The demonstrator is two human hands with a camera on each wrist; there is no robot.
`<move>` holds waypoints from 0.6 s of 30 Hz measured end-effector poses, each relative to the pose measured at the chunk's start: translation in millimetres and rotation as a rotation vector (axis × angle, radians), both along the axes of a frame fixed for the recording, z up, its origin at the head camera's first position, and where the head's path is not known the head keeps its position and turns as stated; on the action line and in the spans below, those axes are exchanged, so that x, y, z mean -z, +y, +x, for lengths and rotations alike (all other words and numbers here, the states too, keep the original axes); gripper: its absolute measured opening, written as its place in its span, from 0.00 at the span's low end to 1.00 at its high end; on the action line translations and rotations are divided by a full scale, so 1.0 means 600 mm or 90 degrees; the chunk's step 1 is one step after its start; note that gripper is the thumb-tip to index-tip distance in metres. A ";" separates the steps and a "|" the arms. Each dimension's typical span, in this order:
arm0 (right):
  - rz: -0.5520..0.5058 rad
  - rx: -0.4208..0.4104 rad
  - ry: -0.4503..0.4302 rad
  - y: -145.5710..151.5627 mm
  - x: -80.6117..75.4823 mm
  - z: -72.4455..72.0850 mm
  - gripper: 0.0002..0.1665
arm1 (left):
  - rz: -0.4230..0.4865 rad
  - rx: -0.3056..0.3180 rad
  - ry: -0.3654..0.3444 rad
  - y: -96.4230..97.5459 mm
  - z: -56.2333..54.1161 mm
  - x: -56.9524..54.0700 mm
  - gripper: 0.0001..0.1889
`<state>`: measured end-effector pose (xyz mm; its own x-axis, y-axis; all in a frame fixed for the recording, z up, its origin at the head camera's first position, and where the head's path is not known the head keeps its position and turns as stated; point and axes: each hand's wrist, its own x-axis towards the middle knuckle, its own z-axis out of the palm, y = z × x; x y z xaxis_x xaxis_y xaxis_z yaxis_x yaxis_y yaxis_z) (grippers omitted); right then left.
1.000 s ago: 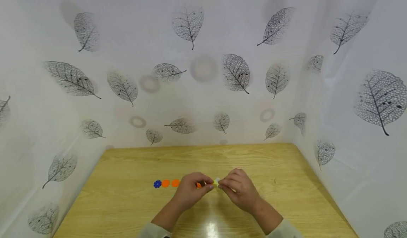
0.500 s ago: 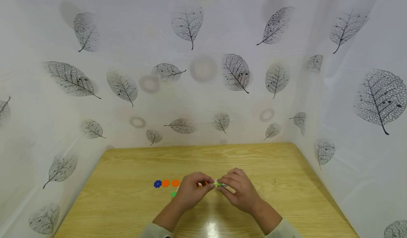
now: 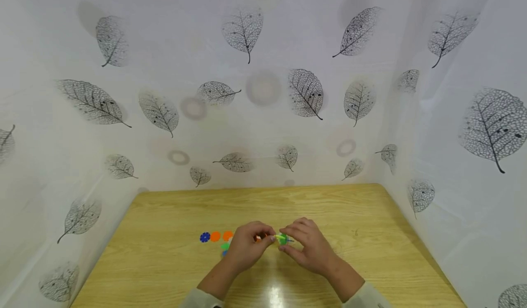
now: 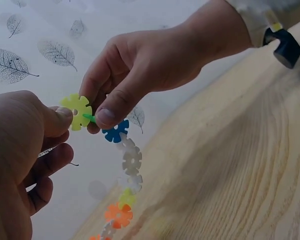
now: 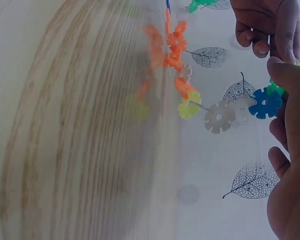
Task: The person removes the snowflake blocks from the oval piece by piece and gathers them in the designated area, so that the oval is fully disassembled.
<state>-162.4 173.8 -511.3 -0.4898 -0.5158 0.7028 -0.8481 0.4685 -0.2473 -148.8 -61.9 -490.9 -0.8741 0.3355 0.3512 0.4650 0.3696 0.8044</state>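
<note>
My left hand (image 3: 249, 247) pinches a yellow notched snowflake disc (image 4: 81, 106) between thumb and forefinger. Facing it, my right hand (image 3: 308, 247) pinches a green notched disc (image 3: 283, 239), whose edge meets the yellow one; how deep the notches fit is hidden by fingers. A blue disc (image 4: 115, 132) is joined beside the green one, under the right fingertips. From it a linked string runs on through white discs (image 5: 219, 117), a yellow disc (image 5: 190, 104) and orange discs (image 5: 177, 41). Both hands are close together above the table.
On the wooden table (image 3: 173, 276), left of the left hand, are a dark blue disc (image 3: 205, 237) and orange discs (image 3: 215, 236) in a row. Green (image 3: 225, 246) and blue (image 3: 224, 253) pieces show beside the left wrist. A leaf-print curtain (image 3: 263, 129) surrounds the table.
The green disc has turned more face-on between the right fingers, which have spread slightly. Green and blue pieces have come into view beside the left wrist. Both hands stay in nearly the same place.
</note>
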 end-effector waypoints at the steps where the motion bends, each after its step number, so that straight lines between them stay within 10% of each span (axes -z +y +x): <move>1: 0.000 -0.001 0.002 -0.001 0.000 0.000 0.24 | -0.002 -0.002 0.006 0.000 0.000 0.001 0.07; 18: -0.009 -0.018 0.022 0.017 0.001 -0.001 0.20 | 0.058 -0.089 0.138 -0.034 -0.018 -0.012 0.08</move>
<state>-163.2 184.1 -511.9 -0.4512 -0.5194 0.7257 -0.8688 0.4415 -0.2242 -159.5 -82.3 -483.9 -0.8107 0.1751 0.5587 0.5798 0.3727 0.7245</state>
